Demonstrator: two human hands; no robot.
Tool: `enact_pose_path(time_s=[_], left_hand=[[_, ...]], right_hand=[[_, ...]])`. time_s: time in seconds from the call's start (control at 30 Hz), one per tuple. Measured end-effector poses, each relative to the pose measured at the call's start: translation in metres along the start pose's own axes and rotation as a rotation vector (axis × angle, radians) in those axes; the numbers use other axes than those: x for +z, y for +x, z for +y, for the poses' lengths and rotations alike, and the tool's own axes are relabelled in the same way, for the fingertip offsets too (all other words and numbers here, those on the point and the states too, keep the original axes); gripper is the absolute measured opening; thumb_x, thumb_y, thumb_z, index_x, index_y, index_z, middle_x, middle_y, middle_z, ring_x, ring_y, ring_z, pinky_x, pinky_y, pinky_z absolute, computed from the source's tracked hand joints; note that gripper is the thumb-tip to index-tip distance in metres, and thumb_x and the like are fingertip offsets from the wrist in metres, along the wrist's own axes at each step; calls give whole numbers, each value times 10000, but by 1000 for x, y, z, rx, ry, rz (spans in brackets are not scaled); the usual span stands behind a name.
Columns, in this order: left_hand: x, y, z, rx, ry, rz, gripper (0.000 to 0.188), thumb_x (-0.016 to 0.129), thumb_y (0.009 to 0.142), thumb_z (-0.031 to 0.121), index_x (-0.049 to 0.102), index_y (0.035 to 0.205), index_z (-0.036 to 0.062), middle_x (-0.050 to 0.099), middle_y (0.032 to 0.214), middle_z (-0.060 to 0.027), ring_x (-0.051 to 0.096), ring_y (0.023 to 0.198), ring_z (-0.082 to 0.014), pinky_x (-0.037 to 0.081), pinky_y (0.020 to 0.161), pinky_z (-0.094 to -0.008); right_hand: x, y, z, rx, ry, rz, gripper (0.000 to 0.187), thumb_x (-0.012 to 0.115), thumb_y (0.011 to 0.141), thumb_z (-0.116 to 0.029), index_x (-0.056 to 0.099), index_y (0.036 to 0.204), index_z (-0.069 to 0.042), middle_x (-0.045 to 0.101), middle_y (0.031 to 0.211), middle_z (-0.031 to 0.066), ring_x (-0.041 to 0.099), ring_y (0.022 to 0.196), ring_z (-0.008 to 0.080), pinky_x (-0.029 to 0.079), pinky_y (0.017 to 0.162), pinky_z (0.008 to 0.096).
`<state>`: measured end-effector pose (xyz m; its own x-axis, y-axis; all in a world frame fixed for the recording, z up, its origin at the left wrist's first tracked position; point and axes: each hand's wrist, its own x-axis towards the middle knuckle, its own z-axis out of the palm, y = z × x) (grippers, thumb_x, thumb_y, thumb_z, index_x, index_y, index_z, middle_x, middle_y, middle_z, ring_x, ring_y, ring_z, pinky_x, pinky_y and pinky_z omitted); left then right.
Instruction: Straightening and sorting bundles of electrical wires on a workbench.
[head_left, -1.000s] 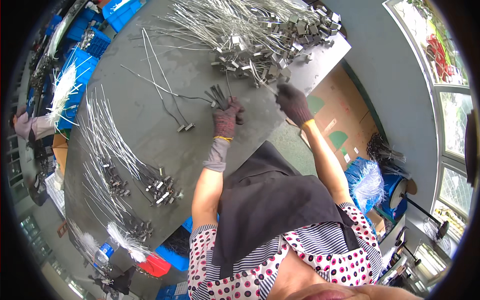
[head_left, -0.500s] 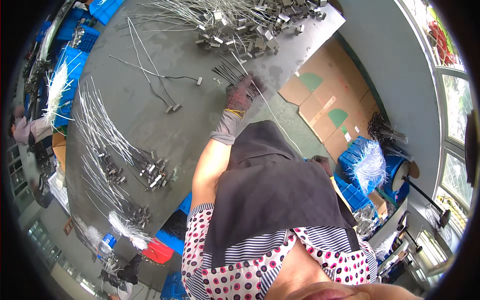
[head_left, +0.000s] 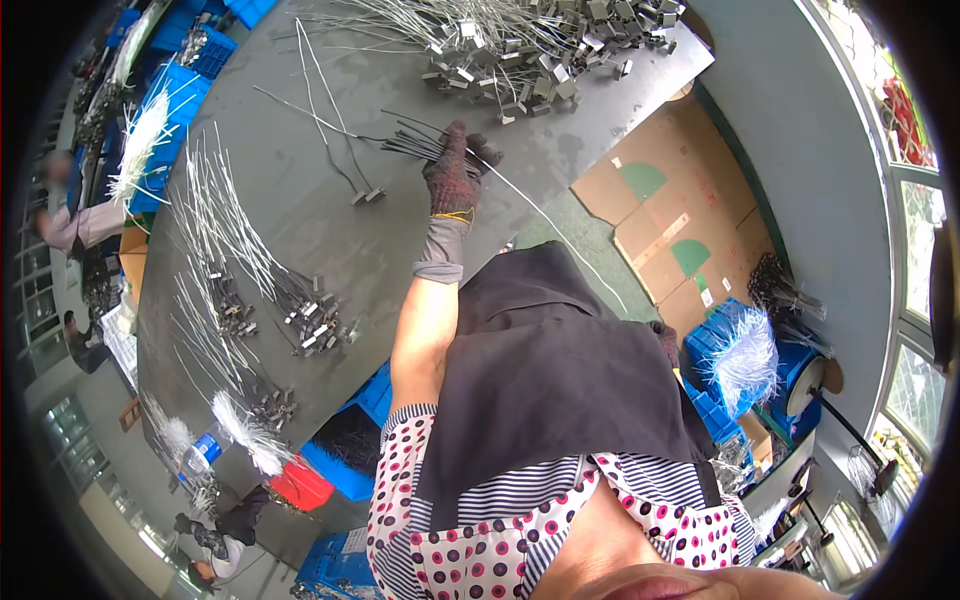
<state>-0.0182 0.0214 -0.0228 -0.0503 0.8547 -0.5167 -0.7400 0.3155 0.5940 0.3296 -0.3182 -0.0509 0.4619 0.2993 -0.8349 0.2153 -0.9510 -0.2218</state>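
Note:
My left hand (head_left: 456, 178), in a dark reddish knit glove with a grey cuff and a yellow band, is closed over the tabletop. Thin black strands (head_left: 410, 143) stick out of it in a bundle to the left. From its other side a long white wire (head_left: 545, 215) curves down past the table edge towards my apron. My right hand (head_left: 666, 342) shows only as a bit of dark glove at the apron's right side; its fingers are hidden. Left of my left hand, a few loose wires (head_left: 335, 165) with small metal blocks (head_left: 367, 196) lie crossed.
A large heap of grey metal blocks with wires (head_left: 545, 60) covers the table's (head_left: 385, 70) far end. More bundled wires (head_left: 315, 318) lie at the left. Blue crates (head_left: 715, 415) stand at the right, beside flattened cardboard (head_left: 640, 235). People (head_left: 80, 228) are at the far left.
My left hand has turned, and the black strands now point left instead of up-left. The view has shifted slightly. My right hand remains mostly hidden beside the apron.

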Motion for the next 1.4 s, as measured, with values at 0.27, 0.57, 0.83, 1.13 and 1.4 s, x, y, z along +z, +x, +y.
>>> enact_pose_path(time_s=[0.27, 0.57, 0.83, 1.13, 1.4], left_hand=[[-26, -1, 22, 32, 29, 24, 236, 735, 909, 210, 635, 1085, 89, 665, 927, -82, 662, 808, -230, 605, 797, -522], [-65, 23, 47, 127, -116, 33, 210, 732, 911, 238, 624, 1067, 148, 659, 908, -58, 655, 818, -237, 568, 867, -553], [-65, 28, 44, 154, -47, 51, 222, 703, 932, 236, 615, 1094, 112, 663, 986, -92, 658, 868, -269, 561, 894, -563], [-84, 35, 68, 220, -159, -37, 236, 679, 951, 254, 600, 1105, 94, 634, 953, -73, 638, 901, -252, 531, 952, -564], [-93, 27, 40, 203, -8, -20, 296, 675, 958, 282, 605, 1136, 55, 663, 948, -103, 677, 832, -240, 616, 797, -492]], right_hand=[[17, -3, -83, -333, 119, -87, 322, 798, 774, -297, 624, 670, -47, 554, 608, -8, 473, 561, 98, 390, 531, 295], [-3, 12, -47, -279, 99, -41, 287, 813, 781, -259, 671, 706, -21, 611, 629, 25, 533, 569, 105, 436, 536, 303], [27, -13, -134, -323, -40, -99, 360, 816, 759, -320, 681, 735, 14, 609, 624, 64, 547, 574, 145, 444, 542, 341], [14, 0, -105, -248, 31, -152, 349, 820, 770, -289, 684, 738, 30, 626, 645, 61, 550, 570, 148, 449, 548, 344], [28, 33, -60, -320, -9, -63, 312, 828, 769, -274, 680, 715, -4, 627, 629, 55, 540, 578, 114, 436, 536, 325]])
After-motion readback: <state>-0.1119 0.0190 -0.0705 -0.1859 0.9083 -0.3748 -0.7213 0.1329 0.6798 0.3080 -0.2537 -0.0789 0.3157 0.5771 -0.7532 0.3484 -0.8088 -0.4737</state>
